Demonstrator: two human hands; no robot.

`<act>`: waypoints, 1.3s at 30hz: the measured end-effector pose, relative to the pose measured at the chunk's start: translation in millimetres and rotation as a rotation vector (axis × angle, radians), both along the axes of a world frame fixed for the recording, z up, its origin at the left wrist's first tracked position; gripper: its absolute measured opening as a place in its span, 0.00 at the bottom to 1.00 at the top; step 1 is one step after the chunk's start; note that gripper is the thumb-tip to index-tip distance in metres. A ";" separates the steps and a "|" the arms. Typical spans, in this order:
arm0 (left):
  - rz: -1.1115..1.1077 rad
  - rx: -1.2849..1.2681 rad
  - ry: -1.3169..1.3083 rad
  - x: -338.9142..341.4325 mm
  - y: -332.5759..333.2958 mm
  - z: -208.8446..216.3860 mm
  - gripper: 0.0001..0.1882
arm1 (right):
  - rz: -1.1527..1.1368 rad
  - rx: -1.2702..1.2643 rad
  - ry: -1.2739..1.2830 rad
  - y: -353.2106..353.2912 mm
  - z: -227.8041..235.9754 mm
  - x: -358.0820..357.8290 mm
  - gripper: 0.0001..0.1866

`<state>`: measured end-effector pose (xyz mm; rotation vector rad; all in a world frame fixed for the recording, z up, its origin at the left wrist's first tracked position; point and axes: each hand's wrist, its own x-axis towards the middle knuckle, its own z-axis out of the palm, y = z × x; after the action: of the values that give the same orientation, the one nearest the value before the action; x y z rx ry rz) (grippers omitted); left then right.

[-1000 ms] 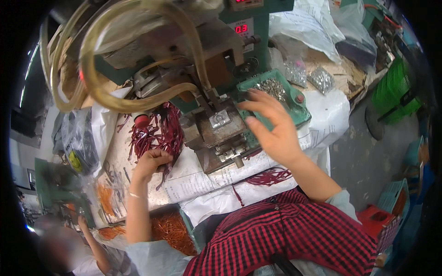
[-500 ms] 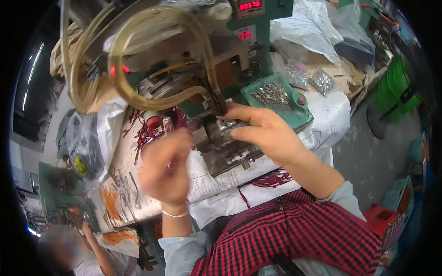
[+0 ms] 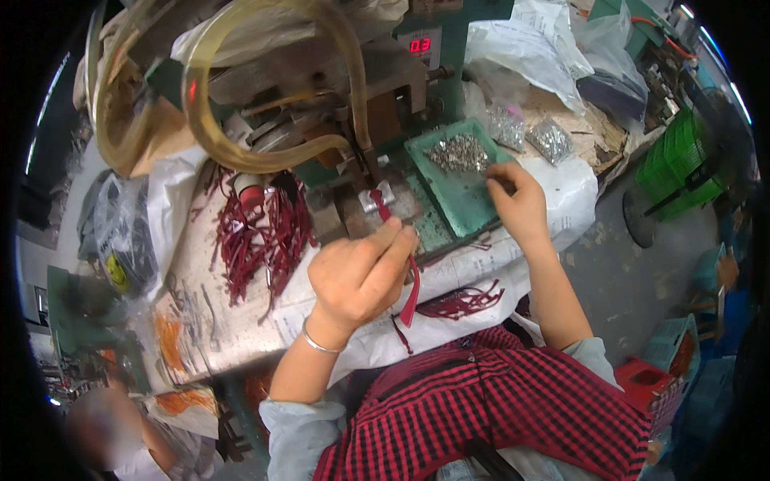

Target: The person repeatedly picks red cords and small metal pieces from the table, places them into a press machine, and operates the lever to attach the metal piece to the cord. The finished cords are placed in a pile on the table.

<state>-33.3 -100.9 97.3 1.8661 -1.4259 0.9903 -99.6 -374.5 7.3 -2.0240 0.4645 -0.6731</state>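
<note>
Fingers on my left hand [image 3: 357, 276] are closed in a pinch on a dark red strap [image 3: 411, 293]; its tail hangs below them, above my checked apron [image 3: 481, 393] and near a small bundle of similar straps [image 3: 465, 303] by the table's edge. Beyond my fingertips, the strap's upper end lies over a bright metal plate [image 3: 388, 192] on the machine's bed, just below a dark tool [image 3: 362, 167]; whether it sits flush I cannot tell. My right hand [image 3: 521, 204] is bent beside the green tray [image 3: 455, 196], thumb and forefinger near each other; I cannot tell if they hold anything small; past them lie loose metal pieces [image 3: 457, 152]. Off to the left spreads a heap of red straps [image 3: 261, 240]; farther back, a clear hose [image 3: 192, 96] loops before a lit red display [image 3: 420, 45]. With my left fingertips this near the tool, I judge that an early stroke could catch them; the limp, narrow strap could skew if my pinch rolls; a careless right wrist could knock the tray and scatter the pieces.
</note>
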 end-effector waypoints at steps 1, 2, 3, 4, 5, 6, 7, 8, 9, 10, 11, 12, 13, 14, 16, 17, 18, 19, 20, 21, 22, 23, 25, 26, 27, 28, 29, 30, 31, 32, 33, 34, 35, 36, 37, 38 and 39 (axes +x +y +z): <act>0.008 0.009 0.006 -0.8 1.1 -0.6 0.15 | 0.006 -0.137 0.115 3.3 2.5 -6.5 0.11; 0.006 -0.004 0.028 -3.1 0.8 -4.1 0.15 | 0.017 -0.275 0.227 7.1 7.8 -11.2 0.10; 0.008 -0.012 0.034 -3.3 1.5 -3.8 0.15 | -0.007 -0.365 0.221 10.8 5.9 -9.7 0.10; 0.012 -0.019 0.039 -3.8 2.1 -3.7 0.15 | -0.028 -0.455 0.212 12.3 3.5 -8.5 0.09; -0.005 -0.017 0.064 -4.2 2.1 -5.1 0.15 | -0.048 -0.544 0.200 12.3 0.6 -7.4 0.09; 0.032 0.012 0.076 -9.3 5.5 -3.5 0.16 | -0.041 -0.555 0.234 10.7 -3.8 -4.5 0.08; 0.041 0.014 0.124 -14.3 5.5 -2.1 0.16 | -0.062 -0.617 0.234 7.9 -8.4 -4.0 0.07; 0.058 0.014 0.172 -19.7 6.9 -0.6 0.17 | -0.077 -0.678 0.229 7.7 -11.9 -2.5 0.07; 0.053 -0.038 0.231 -27.5 9.8 -1.9 0.16 | -0.088 -0.690 0.210 8.6 -12.0 -2.0 0.06; 0.040 -0.098 0.292 -35.1 15.0 -10.9 0.16 | -0.106 -0.707 0.197 11.3 -10.7 -1.6 0.06; 0.044 -0.123 0.280 -45.6 29.6 -19.6 0.15 | -0.128 -0.579 0.186 18.7 -7.1 -1.3 0.05; 0.127 -0.072 0.291 -56.9 45.0 -16.6 0.14 | -0.166 -0.459 0.190 21.4 0.1 -5.1 0.05; 0.209 -0.077 0.236 -61.0 62.3 -14.8 0.14 | -0.210 -0.334 0.211 24.0 2.4 -12.8 0.05; 0.335 -0.153 0.195 -53.1 75.3 -10.6 0.13 | -0.168 -0.268 0.152 25.6 2.7 -13.3 0.05; 0.572 -0.300 0.159 -38.7 98.1 3.5 0.11 | -0.104 -0.148 0.023 23.3 5.7 -12.8 0.06; 0.612 -0.279 0.131 -28.5 105.2 19.1 0.12 | -0.067 -0.164 -0.022 23.9 7.6 -9.5 0.07; 0.669 -0.206 0.073 -12.9 113.9 22.2 0.10 | -0.052 -0.202 -0.068 26.9 8.1 -4.9 0.07; 0.701 -0.151 0.120 2.8 119.0 22.1 0.08 | -0.039 -0.241 -0.112 30.8 11.0 0.5 0.06; 0.712 -0.048 0.056 27.5 128.7 11.5 0.06 | -0.028 -0.276 -0.157 35.5 13.8 5.8 0.06; 0.751 0.023 0.120 46.2 131.3 0.0 0.04 | -0.055 -0.222 -0.167 41.2 15.6 11.3 0.07; 0.821 0.164 0.177 62.6 139.0 -16.9 0.03 | -0.036 -0.170 -0.143 45.4 18.5 16.3 0.07; 0.874 0.276 0.189 81.2 148.1 -44.4 0.04 | -0.022 -0.121 -0.119 47.9 20.9 19.6 0.07; 0.977 0.448 0.236 99.9 151.6 -87.3 0.03 | 0.002 -0.076 -0.047 39.7 10.1 17.4 0.10; 1.017 0.510 0.256 110.3 161.1 -111.0 0.03 | -0.028 -0.105 -0.037 36.5 8.1 11.9 0.10; 0.969 0.406 0.250 115.8 168.8 -125.4 0.02 | -0.061 -0.136 -0.027 34.4 5.7 3.5 0.10; 0.943 0.336 0.289 107.5 161.1 -117.0 0.02 | -0.111 -0.169 -0.008 30.1 0.2 -6.1 0.09; 0.915 0.234 0.307 101.9 155.7 -106.9 0.03 | -0.169 -0.218 -0.015 22.0 -5.3 -15.5 0.09; 0.896 0.136 0.333 89.9 155.6 -96.3 0.03 | -0.216 -0.226 -0.035 15.5 -10.8 -28.9 0.08; 0.879 0.011 0.437 76.4 157.3 -84.3 0.04 | -0.257 -0.237 -0.057 8.0 -15.7 -41.0 0.07; 0.864 -0.116 0.533 63.9 161.3 -71.3 0.04 | -0.295 -0.247 -0.086 0.5 -19.3 -50.3 0.07; 0.928 -0.101 0.538 50.7 169.9 -60.0 0.05 | -0.334 -0.146 -0.071 -4.8 -23.5 -59.5 0.07; 0.991 -0.080 0.538 38.0 178.4 -54.6 0.05 | -0.309 -0.104 -0.079 -4.4 -21.5 -60.9 0.07; 1.032 0.009 0.656 27.3 184.6 -56.5 0.06 | -0.283 -0.060 -0.087 -1.2 -15.0 -62.1 0.07; 1.069 0.104 0.771 18.6 189.8 -56.2 0.06 | -0.260 -0.013 -0.096 3.2 -6.9 -63.2 0.07; 1.105 0.195 0.880 14.5 192.3 -55.4 0.06 | -0.183 -0.009 -0.123 13.9 4.1 -57.3 0.07; 1.010 0.214 0.871 14.4 188.7 -64.2 0.06 | -0.107 -0.006 -0.151 27.7 15.6 -47.6 0.07; 0.966 0.186 0.821 16.3 179.7 -72.1 0.06 | -0.004 -0.023 -0.194 41.5 30.7 -36.9 0.06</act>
<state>-16.9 78.8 25.2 2.6959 -0.0931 0.3196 -136.5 -333.0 38.0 -1.9558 0.3483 -0.8708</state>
